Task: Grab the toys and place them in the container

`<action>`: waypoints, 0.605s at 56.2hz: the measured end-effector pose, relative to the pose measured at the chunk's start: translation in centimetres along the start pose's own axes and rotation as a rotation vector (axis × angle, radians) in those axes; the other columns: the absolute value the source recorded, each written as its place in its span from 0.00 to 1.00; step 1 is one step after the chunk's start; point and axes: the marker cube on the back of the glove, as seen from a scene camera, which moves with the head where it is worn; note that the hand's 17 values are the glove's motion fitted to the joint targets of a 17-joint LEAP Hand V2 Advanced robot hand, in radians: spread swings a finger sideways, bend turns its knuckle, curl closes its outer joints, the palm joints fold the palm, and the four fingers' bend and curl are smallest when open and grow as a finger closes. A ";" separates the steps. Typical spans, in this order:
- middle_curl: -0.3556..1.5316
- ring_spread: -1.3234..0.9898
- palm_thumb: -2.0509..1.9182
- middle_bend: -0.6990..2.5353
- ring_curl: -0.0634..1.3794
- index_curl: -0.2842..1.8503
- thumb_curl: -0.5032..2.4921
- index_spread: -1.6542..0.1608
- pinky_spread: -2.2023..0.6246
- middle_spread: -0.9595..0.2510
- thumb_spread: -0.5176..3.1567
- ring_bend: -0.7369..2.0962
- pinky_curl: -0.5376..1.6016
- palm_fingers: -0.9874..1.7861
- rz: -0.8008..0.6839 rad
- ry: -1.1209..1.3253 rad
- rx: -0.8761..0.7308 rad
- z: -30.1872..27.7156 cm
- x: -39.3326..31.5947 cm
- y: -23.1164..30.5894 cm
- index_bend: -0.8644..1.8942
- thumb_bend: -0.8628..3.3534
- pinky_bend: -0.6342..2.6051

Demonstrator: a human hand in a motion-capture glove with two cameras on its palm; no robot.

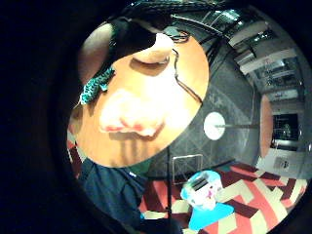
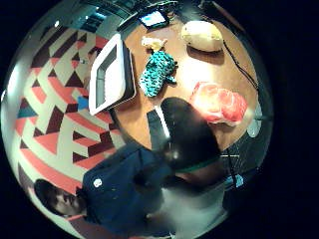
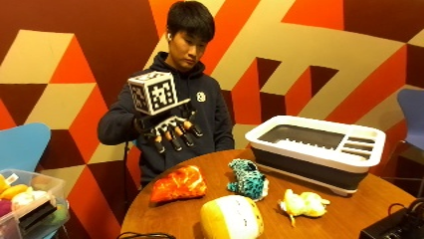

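From across the table, the gloved right hand (image 3: 171, 130) hung in the air above the orange toy (image 3: 178, 183), fingers spread and holding nothing. The teal spotted toy (image 3: 248, 178), big yellow plush (image 3: 231, 217) and small yellow toy (image 3: 302, 203) lay on the round table (image 3: 331, 211), near the white container (image 3: 318, 149). The thumb-side palm view showed the same toys beside the container (image 2: 112, 74).
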 end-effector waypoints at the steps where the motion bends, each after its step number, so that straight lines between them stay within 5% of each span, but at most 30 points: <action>1: 0.32 0.55 0.51 0.29 0.13 0.25 0.22 0.78 0.79 0.79 0.53 0.35 0.37 0.38 -0.009 0.004 0.001 0.7 0.2 -0.3 0.37 0.20 0.37; 16: 0.32 0.56 0.50 0.26 0.16 0.22 0.24 0.76 0.80 0.77 0.47 0.35 0.41 0.29 -0.004 0.050 -0.152 12.2 1.5 -1.8 0.34 0.19 0.44; 22: 0.34 0.55 0.51 0.29 0.18 0.23 0.24 0.74 0.80 0.75 0.46 0.39 0.41 0.39 -0.064 0.101 -0.060 13.4 1.3 -1.7 0.37 0.20 0.43; 34: 0.40 0.45 0.58 0.38 0.33 0.19 0.28 0.78 0.70 0.69 0.49 0.66 0.42 0.72 -0.189 0.047 0.205 14.1 0.6 -2.9 0.34 0.23 0.49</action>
